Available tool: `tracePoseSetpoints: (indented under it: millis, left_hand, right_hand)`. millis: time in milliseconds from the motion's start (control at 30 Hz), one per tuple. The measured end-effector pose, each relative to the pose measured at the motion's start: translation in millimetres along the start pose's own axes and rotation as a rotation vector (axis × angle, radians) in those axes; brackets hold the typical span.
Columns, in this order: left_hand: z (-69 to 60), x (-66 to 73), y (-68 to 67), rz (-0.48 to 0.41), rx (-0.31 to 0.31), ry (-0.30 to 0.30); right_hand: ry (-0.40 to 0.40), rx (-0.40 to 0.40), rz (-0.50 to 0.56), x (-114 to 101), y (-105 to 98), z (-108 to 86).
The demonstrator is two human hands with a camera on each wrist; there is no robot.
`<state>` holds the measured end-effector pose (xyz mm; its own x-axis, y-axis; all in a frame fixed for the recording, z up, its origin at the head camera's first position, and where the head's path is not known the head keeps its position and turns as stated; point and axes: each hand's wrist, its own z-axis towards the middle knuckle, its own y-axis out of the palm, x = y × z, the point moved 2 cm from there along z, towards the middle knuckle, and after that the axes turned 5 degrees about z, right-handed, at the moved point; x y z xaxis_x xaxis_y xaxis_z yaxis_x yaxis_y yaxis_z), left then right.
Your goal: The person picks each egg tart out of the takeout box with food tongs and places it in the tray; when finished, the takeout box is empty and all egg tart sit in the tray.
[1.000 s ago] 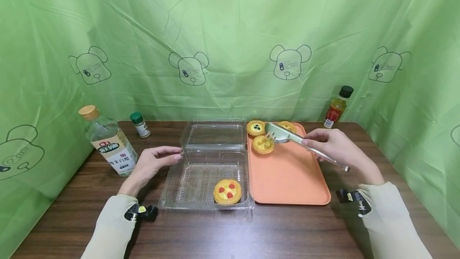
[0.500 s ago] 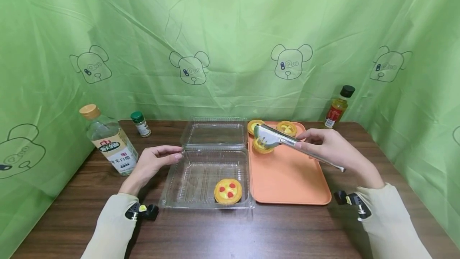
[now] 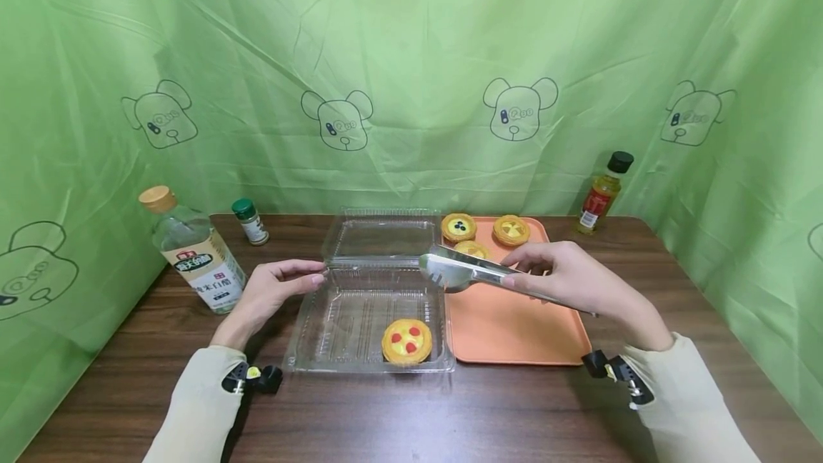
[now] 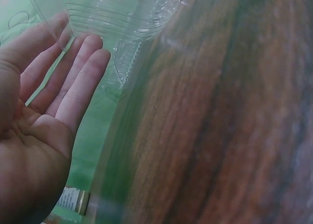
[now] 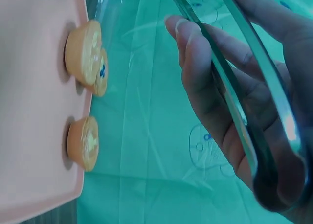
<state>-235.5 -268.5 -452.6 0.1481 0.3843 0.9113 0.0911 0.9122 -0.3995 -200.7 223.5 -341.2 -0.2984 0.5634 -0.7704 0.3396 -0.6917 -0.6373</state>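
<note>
My right hand (image 3: 556, 277) grips metal food tongs (image 3: 489, 276) partway along their arms, with no tart visible at the tips. The tong head hovers above the line where the clear plastic container (image 3: 347, 320) meets the orange tray (image 3: 514, 334). In the right wrist view the tong arms stand apart. My left hand (image 3: 270, 295) pinches the container's left edge near the hinge with thumb and forefinger. A red-dotted egg tart (image 3: 407, 341) sits in its front right corner. Beyond the tongs are a blueberry-dotted tart (image 3: 459, 227), a partly hidden tart (image 3: 472, 249) and another tart (image 3: 511, 231).
The container's lid (image 3: 386, 238) lies folded back. A large vinegar bottle (image 3: 202, 263) and a green-capped shaker (image 3: 249, 221) stand left. A black-capped oil bottle (image 3: 603, 195) stands at back right. Green cloth (image 3: 411, 34) hangs around the dark wooden table (image 3: 398, 420).
My right hand has moved the tongs left and nearer, away from the tarts toward the container's right edge. The tarts have kept their places. My left hand has stayed still.
</note>
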Motion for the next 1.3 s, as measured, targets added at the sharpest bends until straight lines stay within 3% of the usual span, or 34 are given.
tracePoseSetpoints:
  millis: [200, 467, 933, 1300]
  left_hand:
    - [-1.7, 0.4, -1.0, 0.008, 0.005, -0.009]
    - [0.8, 5.1, 5.0, -0.021, -0.016, -0.012]
    - [-3.1, 3.3, 1.0, -0.018, -0.005, -0.013]
    - [-2.5, 3.1, 1.7, -0.012, -0.004, -0.008]
  right_hand:
    - [-0.071, -0.056, -0.030, -10, 13, 3.8]
    - [-0.083, -0.137, -0.067, -11, 24, 10.6]
    - [-0.226, -0.357, -0.202, -33, 33, 46.2]
    - [-0.185, -0.481, -0.186, -36, 34, 65.0]
